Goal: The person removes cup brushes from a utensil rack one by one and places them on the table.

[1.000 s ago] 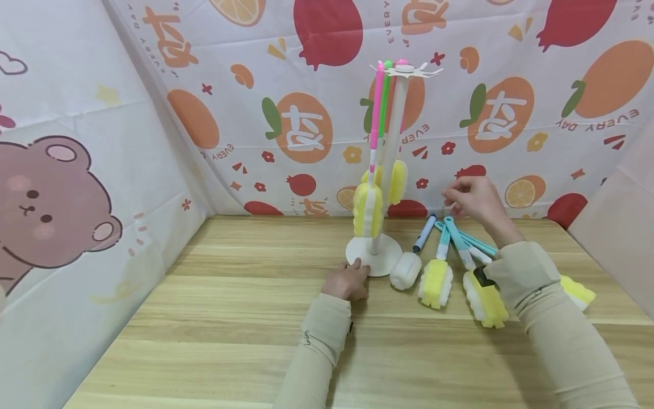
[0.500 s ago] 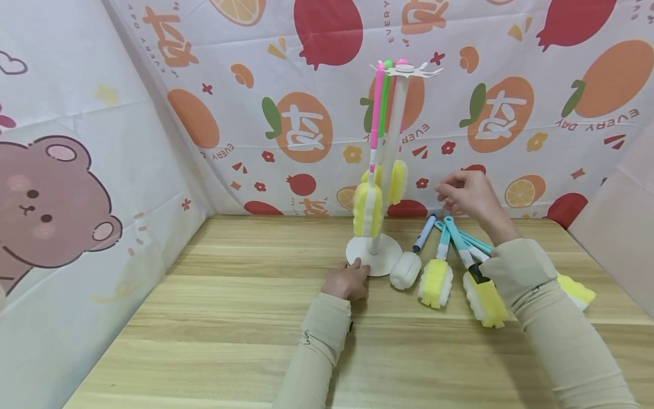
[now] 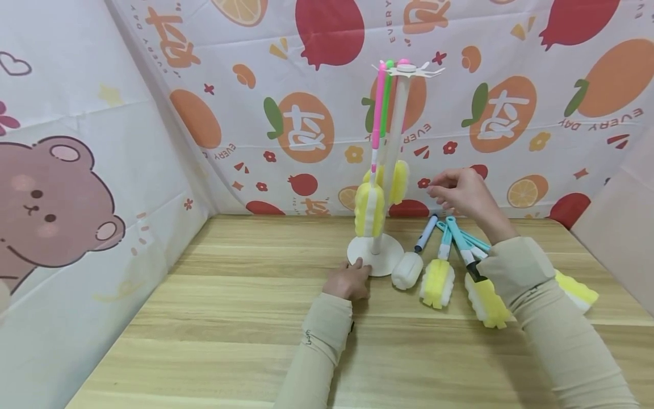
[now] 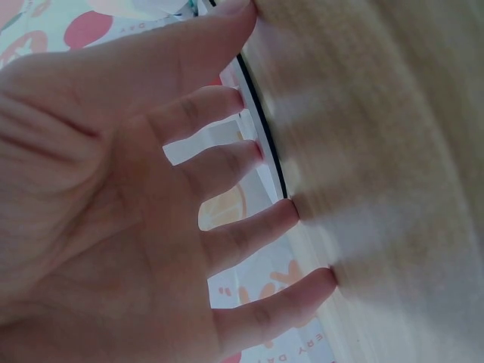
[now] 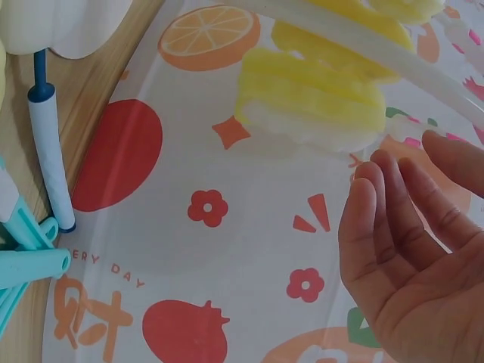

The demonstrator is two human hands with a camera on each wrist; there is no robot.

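Observation:
A white rack has a round base (image 3: 387,262), a pole (image 3: 395,133) and a top of several hooks (image 3: 420,71). My left hand (image 3: 347,281) rests at the front of the base, its fingertips on the rim and the wood beside it; the left wrist view shows the spread fingers (image 4: 249,234). On the rack's left and back hang sponge bottle brushes with pink (image 3: 378,108) and green (image 3: 386,111) handles; the nearest has a yellow-and-white head (image 3: 369,210). My right hand (image 3: 466,196), holding nothing, hovers right of the pole, fingers loosely bent (image 5: 423,249).
Right of the base lie a white sponge brush (image 3: 407,270) with a blue-grey handle and several yellow-and-white sponge brushes (image 3: 437,283) with teal handles, some crossing. A printed cloth (image 3: 245,125) stands behind the wooden table (image 3: 225,318).
My right hand has drifted left toward the pole, over the brush handles. The left hand stays at the base, and the hanging brushes look the same.

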